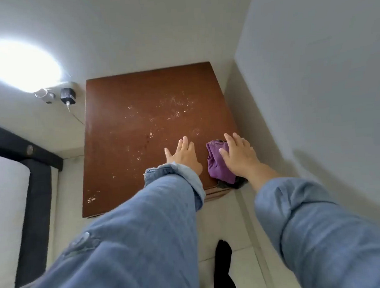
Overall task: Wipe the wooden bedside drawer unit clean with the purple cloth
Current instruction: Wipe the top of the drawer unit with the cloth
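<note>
The wooden bedside drawer unit [140, 124] fills the middle of the view, its reddish-brown top speckled with pale spots and dust. A crumpled purple cloth [217, 164] lies at the top's near right corner. My right hand [239, 157] rests flat on the cloth, fingers spread, pressing it to the wood. My left hand [183, 156] lies flat and open on the bare top just left of the cloth, holding nothing. Both arms wear blue denim sleeves.
White walls enclose the unit at the back and right. A wall socket with a black charger [68, 95] and cable sits to the left. A bed with a dark frame [34, 194] stands at far left. A dark foot [222, 264] is on the pale floor.
</note>
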Available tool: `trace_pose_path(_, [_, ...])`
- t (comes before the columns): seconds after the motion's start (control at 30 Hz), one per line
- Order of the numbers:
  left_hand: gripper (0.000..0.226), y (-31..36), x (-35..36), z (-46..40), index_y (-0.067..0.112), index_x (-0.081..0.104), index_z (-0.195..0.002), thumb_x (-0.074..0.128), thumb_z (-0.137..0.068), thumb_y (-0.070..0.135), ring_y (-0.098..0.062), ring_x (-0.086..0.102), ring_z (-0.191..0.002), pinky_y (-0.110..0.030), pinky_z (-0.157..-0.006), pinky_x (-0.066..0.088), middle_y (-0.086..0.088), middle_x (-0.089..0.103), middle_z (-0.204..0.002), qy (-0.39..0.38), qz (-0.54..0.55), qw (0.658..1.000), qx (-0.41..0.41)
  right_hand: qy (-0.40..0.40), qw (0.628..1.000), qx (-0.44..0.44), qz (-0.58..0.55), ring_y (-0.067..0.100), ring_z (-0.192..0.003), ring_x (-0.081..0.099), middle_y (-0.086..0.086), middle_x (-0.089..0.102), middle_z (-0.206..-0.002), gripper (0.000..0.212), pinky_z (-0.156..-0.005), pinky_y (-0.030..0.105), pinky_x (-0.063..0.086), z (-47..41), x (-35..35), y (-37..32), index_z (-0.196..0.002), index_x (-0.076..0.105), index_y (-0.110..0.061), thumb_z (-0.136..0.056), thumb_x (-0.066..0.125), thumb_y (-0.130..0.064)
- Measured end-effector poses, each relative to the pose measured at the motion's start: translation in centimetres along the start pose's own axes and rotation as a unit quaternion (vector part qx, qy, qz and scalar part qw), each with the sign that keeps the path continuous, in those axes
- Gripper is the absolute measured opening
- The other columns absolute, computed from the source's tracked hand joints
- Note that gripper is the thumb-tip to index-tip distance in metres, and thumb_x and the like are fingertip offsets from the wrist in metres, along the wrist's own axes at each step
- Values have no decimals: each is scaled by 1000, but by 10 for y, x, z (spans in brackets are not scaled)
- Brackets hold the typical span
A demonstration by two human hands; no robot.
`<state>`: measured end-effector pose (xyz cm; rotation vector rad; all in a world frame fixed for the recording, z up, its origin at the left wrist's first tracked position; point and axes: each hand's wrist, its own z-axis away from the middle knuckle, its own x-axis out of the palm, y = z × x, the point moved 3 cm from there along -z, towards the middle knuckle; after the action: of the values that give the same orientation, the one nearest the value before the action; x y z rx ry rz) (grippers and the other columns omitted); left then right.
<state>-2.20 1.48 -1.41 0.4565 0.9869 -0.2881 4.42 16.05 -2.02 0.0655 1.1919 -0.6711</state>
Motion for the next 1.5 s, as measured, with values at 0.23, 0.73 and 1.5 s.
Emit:
trace_pose_path(0.23, [70, 22, 24, -22, 10, 18, -150, 43, -89, 36, -20, 17, -145, -45, -116, 19, -5, 3, -161, -106, -38, 992, -52, 65, 995, 78, -5, 35, -133, 23, 13, 16, -152, 80, -106, 48, 23, 8, 55, 17, -144, 21, -17, -84, 47, -64])
trace_pose_path(0.73, [67, 19, 18, -34, 20, 8, -153, 29, -91, 34, -22, 20, -146, -51, -118, 0, -4, 8, -162, -183, -28, 976, -111, 26, 960, 94, -261, 24, -93, 55, 7, 43, -120, 40, -82, 27, 44, -37, 14, 18, -115, 57, -17, -76, 65, -14])
trace_pose_path(1.5, [38, 56, -123, -172, 11, 59, -118, 64, -85, 27, -31, 66, -101, -45, -90, 55, -14, 68, -112, 19, 734, 659, -165, -89, 712, 82, -692, 28, -106, 65, 5, 59, -129, 50, -82, 45, 57, -182, -107, -39, -143, 33, -31, -97, 50, -33])
